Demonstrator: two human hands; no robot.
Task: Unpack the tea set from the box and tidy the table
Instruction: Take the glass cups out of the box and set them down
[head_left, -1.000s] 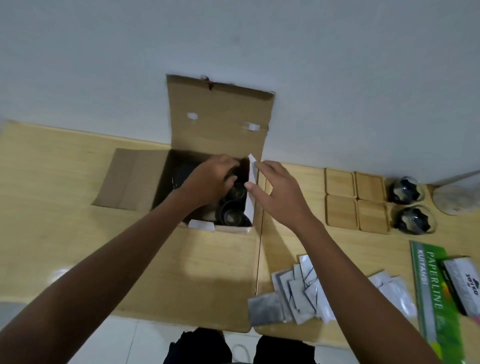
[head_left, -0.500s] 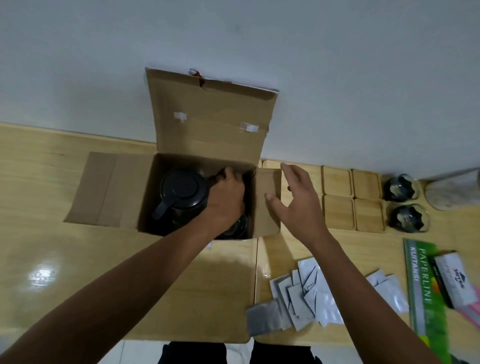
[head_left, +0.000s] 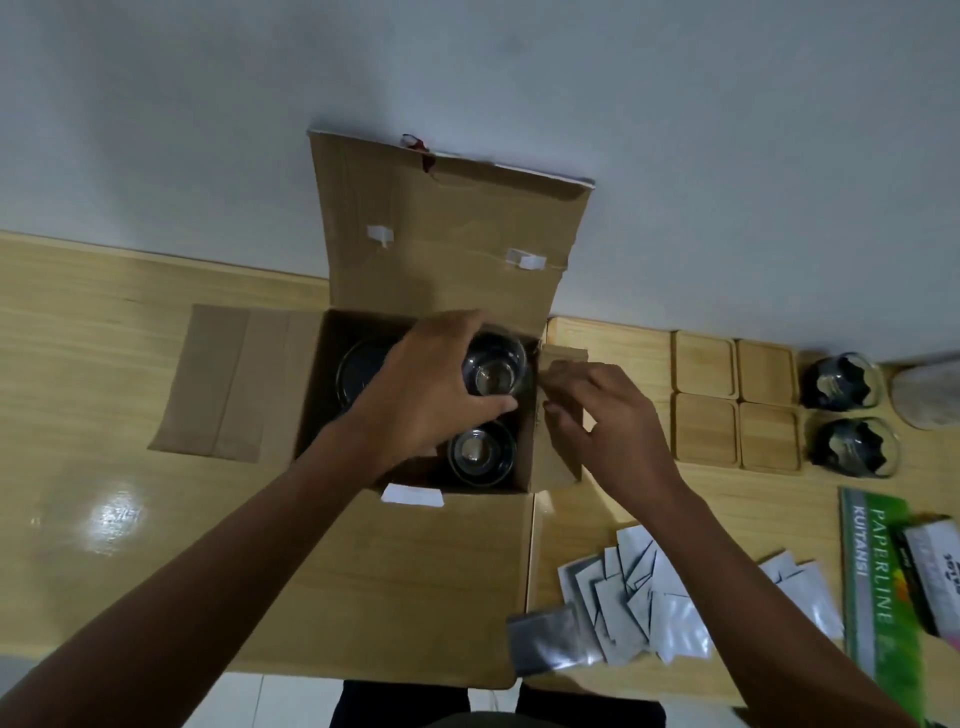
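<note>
An open cardboard box stands on the wooden table against the wall, flaps spread. My left hand is shut on a glass cup, holding it at the box's top right corner. A second glass cup sits lower inside the box. The dark lid of a teapot shows behind my left hand, mostly hidden. My right hand rests against the box's right flap, fingers curled at its edge. Two glass cups with dark packing inside stand to the right.
Four wooden coasters lie in a square right of the box. Several silver sachets are scattered at the front right. A green receipt book and a small packet lie at the right edge. A pale object sits far right.
My left hand has lifted a glass cup up out of the box's right side. My right hand moved in and now touches the right flap. The camera came closer.
</note>
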